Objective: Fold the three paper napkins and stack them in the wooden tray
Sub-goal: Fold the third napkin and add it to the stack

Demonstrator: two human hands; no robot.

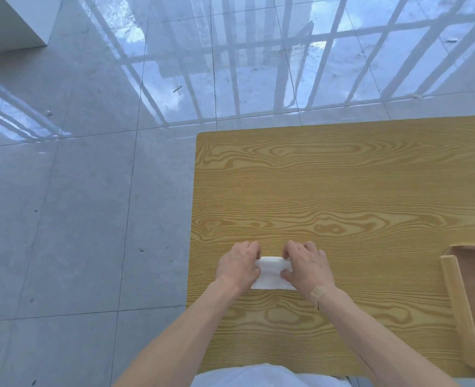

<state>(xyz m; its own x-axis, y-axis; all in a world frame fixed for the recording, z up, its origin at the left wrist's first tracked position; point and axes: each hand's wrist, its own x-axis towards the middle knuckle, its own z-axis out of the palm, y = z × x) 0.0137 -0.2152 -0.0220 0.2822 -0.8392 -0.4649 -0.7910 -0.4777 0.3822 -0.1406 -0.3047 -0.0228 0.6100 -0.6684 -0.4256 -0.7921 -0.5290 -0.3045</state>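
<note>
Both hands, left hand (239, 264) and right hand (306, 264), pinch your napkin (272, 276) flat against the bench (342, 191) near its left edge, setting the crease.

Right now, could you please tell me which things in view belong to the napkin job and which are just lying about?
Belonging to the job:
paper napkin, pressed on the table by left hand and right hand
wooden tray, at the right edge
table

Just lying about:
small debris on the floor tiles

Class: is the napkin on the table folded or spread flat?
Folded: the napkin shows a doubled far edge, pinned by both hands.
</note>
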